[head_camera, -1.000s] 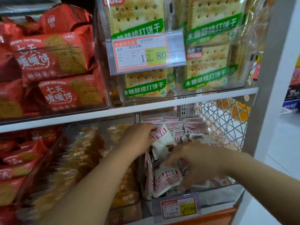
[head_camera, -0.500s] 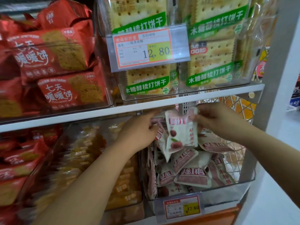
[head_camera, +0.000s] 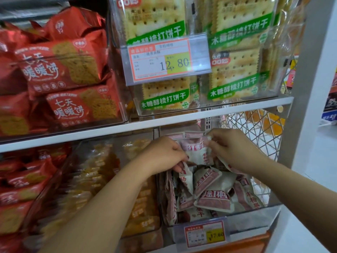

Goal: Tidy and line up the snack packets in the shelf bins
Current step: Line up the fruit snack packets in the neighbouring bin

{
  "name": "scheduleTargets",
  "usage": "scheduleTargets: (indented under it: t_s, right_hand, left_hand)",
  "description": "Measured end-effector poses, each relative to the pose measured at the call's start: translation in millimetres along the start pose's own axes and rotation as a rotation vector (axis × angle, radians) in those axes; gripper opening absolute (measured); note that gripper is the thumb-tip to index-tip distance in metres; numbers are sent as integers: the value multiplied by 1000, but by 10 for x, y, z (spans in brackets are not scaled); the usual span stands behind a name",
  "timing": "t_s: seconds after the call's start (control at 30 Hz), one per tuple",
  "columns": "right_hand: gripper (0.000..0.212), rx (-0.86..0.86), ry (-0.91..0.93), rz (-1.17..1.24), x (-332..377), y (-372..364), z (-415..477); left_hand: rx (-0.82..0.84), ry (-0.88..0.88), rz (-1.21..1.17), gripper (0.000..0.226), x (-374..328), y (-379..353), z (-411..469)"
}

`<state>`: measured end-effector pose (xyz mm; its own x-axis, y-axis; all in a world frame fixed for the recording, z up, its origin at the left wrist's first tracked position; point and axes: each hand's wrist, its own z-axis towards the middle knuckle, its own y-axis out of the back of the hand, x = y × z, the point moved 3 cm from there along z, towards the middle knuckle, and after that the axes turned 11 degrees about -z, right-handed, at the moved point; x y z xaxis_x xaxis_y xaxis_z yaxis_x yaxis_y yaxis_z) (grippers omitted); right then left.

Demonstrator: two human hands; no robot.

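Gripping a packet [head_camera: 197, 154] by its left edge with the left hand [head_camera: 164, 154], fingers curled round it, and pinching its top right corner with the right hand [head_camera: 235, 148], upright over the bin [head_camera: 255, 214], just under the shelf [head_camera: 109, 131]. Below the hands, in that bin, more packets [head_camera: 213, 196] in a jumble, tilted and overlapping, behind a price tag [head_camera: 205, 234]. Further out, yellow packs [head_camera: 142, 207] in the bin to the left, crackers [head_camera: 235, 70] and red packs [head_camera: 69, 64] above
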<state>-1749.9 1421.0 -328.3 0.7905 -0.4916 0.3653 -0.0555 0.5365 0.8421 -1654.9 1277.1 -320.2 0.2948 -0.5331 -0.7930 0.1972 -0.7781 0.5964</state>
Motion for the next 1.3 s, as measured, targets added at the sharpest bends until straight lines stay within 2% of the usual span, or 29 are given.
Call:
scheduleTargets:
  t_s: [0.07, 0.17, 0.4, 0.53, 0.67, 0.73, 0.8, 0.87, 0.97, 1.03, 1.13, 1.3]
  right_hand:
    - [30, -9, 10, -59, -22, -135, 35]
    - [30, -19, -40, -29, -139, -247, 103]
    - [35, 119, -72, 116, -100, -378, 118]
    - [38, 240, -8, 69, -105, -447, 114]
    - [37, 489, 64, 39, -82, -170, 26]
    - [48, 597, 75, -65, -83, -65, -40]
    - [46, 648, 117, -198, -56, -80, -89]
    - [40, 629, 167, -241, -27, -137, -94]
    - [44, 635, 172, -277, -46, -148, -92]
    - [35, 622, 182, -261, -54, -140, -86]
    - [17, 532, 196, -225, -49, -142, -60]
    - [11, 292, 190, -200, -125, 168, 10]
  left_hand:
    - [113, -45, 26, 21, -3, -47, -16]
    - [161, -193, 248, 31, 59, -33, -15]
    - [-82, -388, 727, 31, 174, 30, 33]
    - [-106, -482, 695, 25, 178, 30, 19]
    - [-56, -441, 607, 39, 214, 4, 51]
    - [-94, -422, 623, 40, 206, -6, 67]
    - [-156, -424, 648, 36, 190, -21, 84]
    - [-214, -411, 670, 32, 179, -31, 109]
    - [-261, -354, 643, 31, 162, -34, 161]
    - [-286, -338, 625, 32, 148, -40, 188]
    - [-290, -333, 604, 32, 144, -52, 229]
    - [-306, -312, 585, 34, 159, 27, 271]
